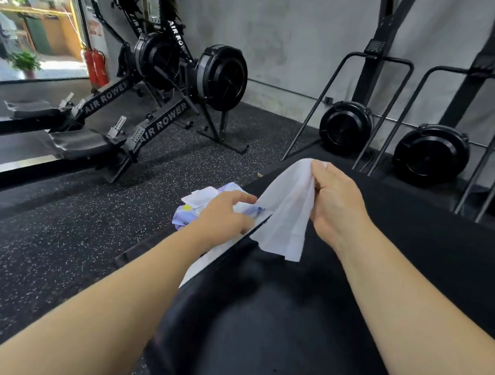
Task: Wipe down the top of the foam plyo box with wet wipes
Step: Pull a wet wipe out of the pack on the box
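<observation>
Gym corner, speckled rubber floor (pixel 51 243), two air rowers (pixel 167 66) off to the left, black fan machines (pixel 345 127) parked along the grey wall

Foam plyo box (pixel 286 329) directly in front of me, its black top filling the lower right of the view, my forearms reaching over it

Pack of wet wipes (pixel 187 211): lilac print, sitting at the box's left edge, partly overhanging toward the floor

Left hand (pixel 224 218): on top of the pack, fingers curled over it and holding it down, thumb toward the box

Right hand (pixel 336 205): raised above the box top, thumb and fingers pinching the upper edge of one white wipe (pixel 286 216)

- wipe hangs open and creased below the pinch, lower edge just above the box top, not laid flat on it
- its near corner sits close by the pack; cannot tell whether it has come fully free

Progress, as I judge it:
- done: a wipe is in hand
- not yet done: any wiping; I see no damp streak on the black top, though the dark surface would hide one
- left: get the wipe onto the top, cover the whole surface edge to edge, likely take more wipes for a top this broad
</observation>
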Demonstrator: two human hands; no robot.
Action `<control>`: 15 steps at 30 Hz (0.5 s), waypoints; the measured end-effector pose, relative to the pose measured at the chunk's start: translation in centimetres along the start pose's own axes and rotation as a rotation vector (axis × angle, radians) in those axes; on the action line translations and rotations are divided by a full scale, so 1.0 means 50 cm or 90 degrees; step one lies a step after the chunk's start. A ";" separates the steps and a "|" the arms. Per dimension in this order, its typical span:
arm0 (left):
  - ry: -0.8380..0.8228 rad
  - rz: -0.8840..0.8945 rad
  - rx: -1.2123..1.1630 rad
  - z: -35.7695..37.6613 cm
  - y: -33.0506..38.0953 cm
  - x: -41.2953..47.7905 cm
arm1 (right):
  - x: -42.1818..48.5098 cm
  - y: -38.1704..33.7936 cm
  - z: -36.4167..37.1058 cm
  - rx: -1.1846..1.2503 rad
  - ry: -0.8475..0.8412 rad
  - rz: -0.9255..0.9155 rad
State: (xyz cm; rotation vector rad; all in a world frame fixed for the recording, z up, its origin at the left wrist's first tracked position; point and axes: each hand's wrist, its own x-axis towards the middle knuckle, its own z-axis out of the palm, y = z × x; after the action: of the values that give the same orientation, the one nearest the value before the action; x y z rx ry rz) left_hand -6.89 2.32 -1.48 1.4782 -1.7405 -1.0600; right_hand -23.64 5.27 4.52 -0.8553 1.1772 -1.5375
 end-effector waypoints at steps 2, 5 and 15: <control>-0.104 0.009 -0.188 0.011 0.030 -0.041 | -0.029 -0.023 -0.002 0.008 0.002 0.014; -0.138 -0.083 -0.379 0.020 0.061 -0.087 | -0.079 -0.049 0.000 0.056 -0.009 0.057; -0.071 -0.124 -0.524 -0.016 0.053 -0.233 | -0.240 -0.050 -0.005 -0.082 -0.104 0.227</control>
State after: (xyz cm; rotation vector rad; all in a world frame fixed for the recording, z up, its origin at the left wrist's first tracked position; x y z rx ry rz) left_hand -5.31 13.73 1.72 1.0658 -1.0058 -1.7138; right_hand -21.33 17.01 7.17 -0.7881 1.2419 -1.0932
